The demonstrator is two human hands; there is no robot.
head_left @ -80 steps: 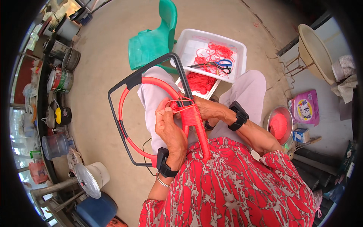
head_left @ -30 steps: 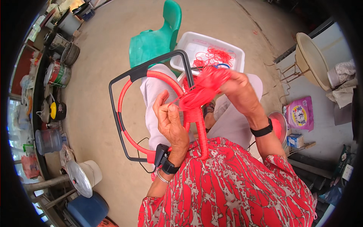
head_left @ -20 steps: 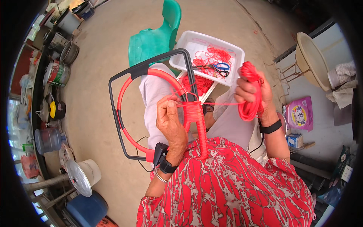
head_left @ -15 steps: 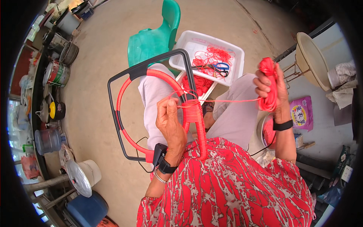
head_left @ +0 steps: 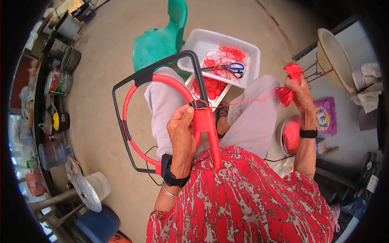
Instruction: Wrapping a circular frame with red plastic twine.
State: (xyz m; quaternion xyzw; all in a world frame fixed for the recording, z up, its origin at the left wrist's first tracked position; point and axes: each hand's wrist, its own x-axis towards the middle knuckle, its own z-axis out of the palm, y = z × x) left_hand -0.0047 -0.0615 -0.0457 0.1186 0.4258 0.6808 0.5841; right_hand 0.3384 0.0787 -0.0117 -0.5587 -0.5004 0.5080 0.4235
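The frame (head_left: 162, 117) rests across my lap, a black rounded rectangle with a red hoop inside it. Its long axis runs from near left, by my left knee, to far right, toward the tray. The bar I am wrapping runs from the far corner back toward my chest, already covered in red cord along the near stretch.

My left hand (head_left: 184, 129) is closed around that wrapped bar, thumb pointing away from me along it. A single strand of cord (head_left: 247, 101) leaves the bar just beyond my thumb and stretches taut to the right, rising slightly. It ends in the cord bundle (head_left: 287, 87), which my right hand (head_left: 300, 95) grips tightly, held out well to the right of the frame and above my right knee.

Beyond my knees a white tray (head_left: 247, 50) holds loose red cord and blue scissors (head_left: 233, 69). A green chair (head_left: 162, 38) stands just left of the tray. A red bowl (head_left: 289, 135) sits on the floor under my right arm.
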